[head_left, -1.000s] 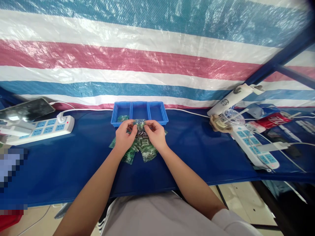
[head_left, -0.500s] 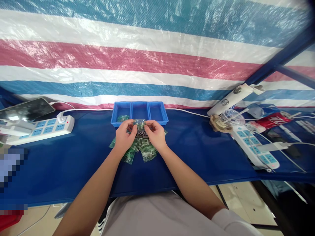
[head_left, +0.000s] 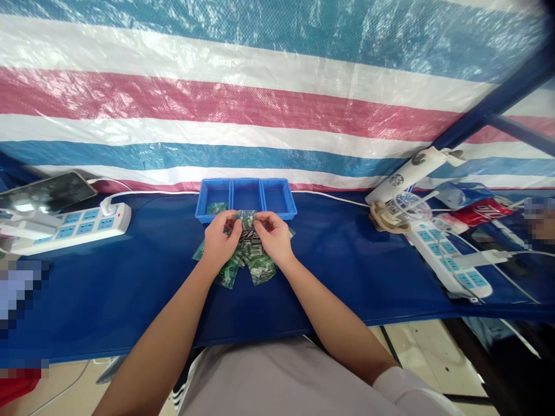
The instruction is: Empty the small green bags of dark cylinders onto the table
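Observation:
My left hand (head_left: 221,238) and my right hand (head_left: 272,236) meet over a heap of small green plastic bags (head_left: 249,261) on the blue table cover (head_left: 130,277). Both pinch the ends of one small green bag (head_left: 247,218), held just above the heap. Right behind my fingers stands a blue tray (head_left: 245,199) with three compartments. A few green bags (head_left: 215,207) lie in its left compartment. The other two compartments look bare.
A white power strip (head_left: 69,227) and a dark tablet (head_left: 45,193) lie at the left. At the right are another power strip (head_left: 451,261), a clear cup (head_left: 407,208), a white fan (head_left: 411,172) and cables. A striped tarp (head_left: 260,98) hangs behind.

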`<state>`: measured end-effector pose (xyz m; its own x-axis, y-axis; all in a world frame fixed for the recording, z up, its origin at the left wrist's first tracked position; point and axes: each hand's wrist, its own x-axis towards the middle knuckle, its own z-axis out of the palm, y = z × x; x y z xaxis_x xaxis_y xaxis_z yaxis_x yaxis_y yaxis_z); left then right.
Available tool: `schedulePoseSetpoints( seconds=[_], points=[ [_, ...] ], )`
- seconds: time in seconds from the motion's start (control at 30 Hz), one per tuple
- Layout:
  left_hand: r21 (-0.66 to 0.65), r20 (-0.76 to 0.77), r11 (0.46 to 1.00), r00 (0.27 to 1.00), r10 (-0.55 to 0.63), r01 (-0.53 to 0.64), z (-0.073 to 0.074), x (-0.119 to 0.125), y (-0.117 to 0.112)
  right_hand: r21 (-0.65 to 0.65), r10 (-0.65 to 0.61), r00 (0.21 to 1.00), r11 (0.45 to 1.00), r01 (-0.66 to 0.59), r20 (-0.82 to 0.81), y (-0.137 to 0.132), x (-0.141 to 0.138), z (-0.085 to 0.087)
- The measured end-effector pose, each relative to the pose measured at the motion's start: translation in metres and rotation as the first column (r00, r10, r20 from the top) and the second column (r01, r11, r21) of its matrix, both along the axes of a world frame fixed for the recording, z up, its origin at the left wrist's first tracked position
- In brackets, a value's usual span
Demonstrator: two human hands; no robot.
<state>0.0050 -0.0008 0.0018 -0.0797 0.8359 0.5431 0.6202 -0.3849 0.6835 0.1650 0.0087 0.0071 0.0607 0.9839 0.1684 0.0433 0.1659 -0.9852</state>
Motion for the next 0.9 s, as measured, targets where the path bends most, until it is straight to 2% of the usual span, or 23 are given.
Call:
schedulePoseSetpoints(
  seconds=[0.9],
  points=[
    [-0.023, -0.001, 1.0, 1.0, -0.015, 0.015, -0.0012, -0.0011, 0.0012, -0.01, 0.006, 1.0, 1.0, -0.006, 0.015, -0.0015, 0.0002, 0.0034]
  ],
)
